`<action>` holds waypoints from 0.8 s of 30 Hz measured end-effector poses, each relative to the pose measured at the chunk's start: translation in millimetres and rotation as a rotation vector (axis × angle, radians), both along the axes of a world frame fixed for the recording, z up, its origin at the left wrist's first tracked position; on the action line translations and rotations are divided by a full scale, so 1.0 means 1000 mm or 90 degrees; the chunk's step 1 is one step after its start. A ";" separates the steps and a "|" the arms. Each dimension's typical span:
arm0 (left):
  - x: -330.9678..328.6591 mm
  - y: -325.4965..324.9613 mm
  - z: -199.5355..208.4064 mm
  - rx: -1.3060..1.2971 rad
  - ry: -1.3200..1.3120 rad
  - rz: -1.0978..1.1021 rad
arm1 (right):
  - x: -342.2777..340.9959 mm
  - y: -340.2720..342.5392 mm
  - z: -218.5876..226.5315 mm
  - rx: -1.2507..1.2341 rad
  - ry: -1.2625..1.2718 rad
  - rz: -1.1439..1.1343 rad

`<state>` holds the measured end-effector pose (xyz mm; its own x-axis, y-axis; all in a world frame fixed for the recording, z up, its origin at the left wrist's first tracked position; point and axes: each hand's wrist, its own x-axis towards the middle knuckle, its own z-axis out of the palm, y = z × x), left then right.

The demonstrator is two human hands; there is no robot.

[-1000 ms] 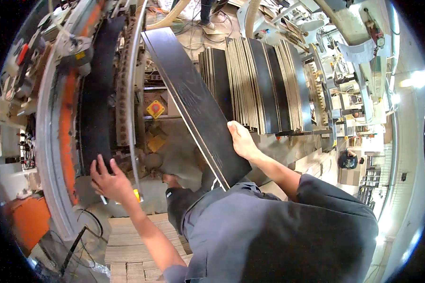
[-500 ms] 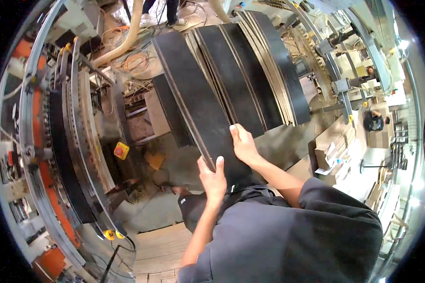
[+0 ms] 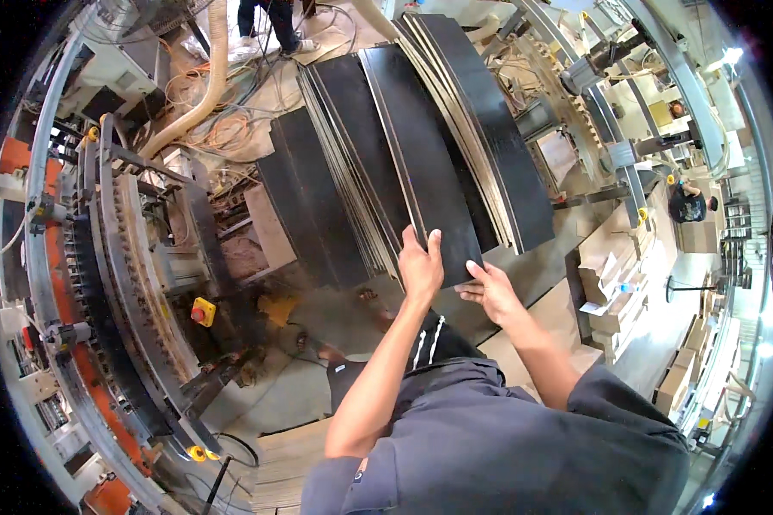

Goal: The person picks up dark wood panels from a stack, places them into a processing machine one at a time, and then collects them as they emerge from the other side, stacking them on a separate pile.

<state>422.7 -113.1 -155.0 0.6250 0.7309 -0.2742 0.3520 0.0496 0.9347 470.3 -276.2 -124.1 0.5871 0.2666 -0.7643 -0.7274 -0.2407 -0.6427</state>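
Note:
A long black panel [image 3: 429,146] with a pale edge slants away from me between two stacks of similar panels. My left hand [image 3: 423,270] is closed on its near left edge, thumb on top. At the near right corner is my right hand [image 3: 496,296], its thumb against the panel and its fingers curled by the near end. The left stack [image 3: 313,197] is fanned, its pale edges showing. To the right, another stack [image 3: 517,146] of black panels lies with several light edges facing the held one. The underside of the held panel is hidden.
A machine frame with an orange beam [image 3: 90,369] runs along the left, with a red-and-yellow button box [image 3: 203,312] nearby. A beige hose [image 3: 210,94] and cables lie at the far left. Cardboard boxes [image 3: 614,292] stand at right; another person [image 3: 689,204] is beyond them.
My hands have shifted right across the panels, from the left side to the panel in the middle. My right hand has dropped to the near corner. The view has turned slightly.

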 end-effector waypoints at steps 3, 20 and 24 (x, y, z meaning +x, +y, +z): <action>0.015 -0.019 -0.025 0.009 0.027 -0.037 | -0.002 -0.022 -0.030 0.061 0.076 -0.160; -0.002 -0.016 -0.030 0.013 0.106 -0.211 | -0.003 -0.035 -0.067 0.102 0.039 -0.275; -0.005 -0.013 -0.039 0.001 0.064 -0.162 | -0.009 -0.022 -0.068 0.136 0.034 -0.268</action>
<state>417.6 -126.2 -194.3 0.7582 0.5545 -0.3429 0.4434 -0.0530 0.8947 461.7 -298.1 -191.8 0.6394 0.1685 -0.7502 -0.7665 0.2165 -0.6047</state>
